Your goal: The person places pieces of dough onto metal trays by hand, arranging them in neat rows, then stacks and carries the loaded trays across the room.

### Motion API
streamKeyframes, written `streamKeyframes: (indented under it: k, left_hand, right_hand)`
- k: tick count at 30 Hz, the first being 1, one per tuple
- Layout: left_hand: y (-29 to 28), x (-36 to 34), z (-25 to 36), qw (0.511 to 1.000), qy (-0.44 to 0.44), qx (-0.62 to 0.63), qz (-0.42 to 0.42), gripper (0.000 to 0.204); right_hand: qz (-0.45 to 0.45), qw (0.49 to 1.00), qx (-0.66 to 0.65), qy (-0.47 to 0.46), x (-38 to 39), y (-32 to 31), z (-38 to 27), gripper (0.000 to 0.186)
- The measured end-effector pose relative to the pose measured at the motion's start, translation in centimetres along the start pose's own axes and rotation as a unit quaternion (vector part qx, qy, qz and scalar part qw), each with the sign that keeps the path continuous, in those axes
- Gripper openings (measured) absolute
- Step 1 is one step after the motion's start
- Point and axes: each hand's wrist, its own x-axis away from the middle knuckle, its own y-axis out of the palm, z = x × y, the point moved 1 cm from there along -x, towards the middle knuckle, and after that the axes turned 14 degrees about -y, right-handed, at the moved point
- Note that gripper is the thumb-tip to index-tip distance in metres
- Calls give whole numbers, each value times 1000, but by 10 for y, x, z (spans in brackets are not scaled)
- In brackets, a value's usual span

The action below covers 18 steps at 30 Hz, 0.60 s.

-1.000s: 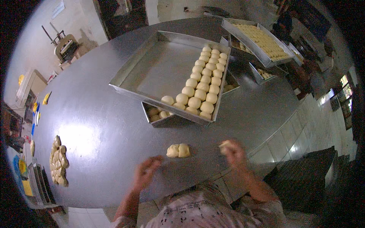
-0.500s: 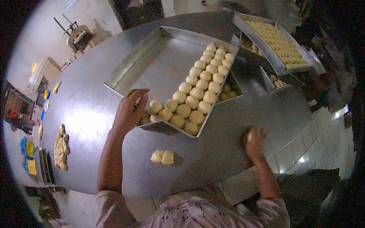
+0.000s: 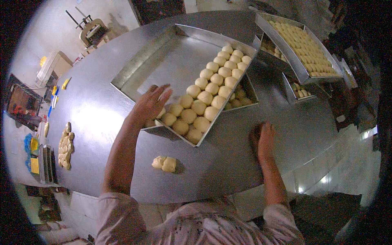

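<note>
A workroom that looks like a bakery, with a broad, shiny metal desk (image 3: pixel 98 163) filling most of the frame. At its centre, a deep metal tray (image 3: pixel 183 57) holds neat rows of pale, round dough balls (image 3: pixel 212 88) along its right side, and another tray (image 3: pixel 301 69) at the upper right is packed with more. Further signs are a cluster of dough lumps (image 3: pixel 65 149) at the left and a bulky device with two upright bars (image 3: pixel 93 33) against the wall, upper left.
</note>
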Motion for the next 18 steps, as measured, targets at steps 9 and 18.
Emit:
streamKeyframes:
  k: [9, 18]
  left_hand:
    - [14, 185, -20, 873, -367, 318, -39, 29]
    - [10, 208, 27, 952, -105, 220, -184, 39]
  right_hand:
    - [77, 805, -568, 150, -69, -128, -34, 28]
    - [190, 831, -498, -156, -191, -146, -208, 36]
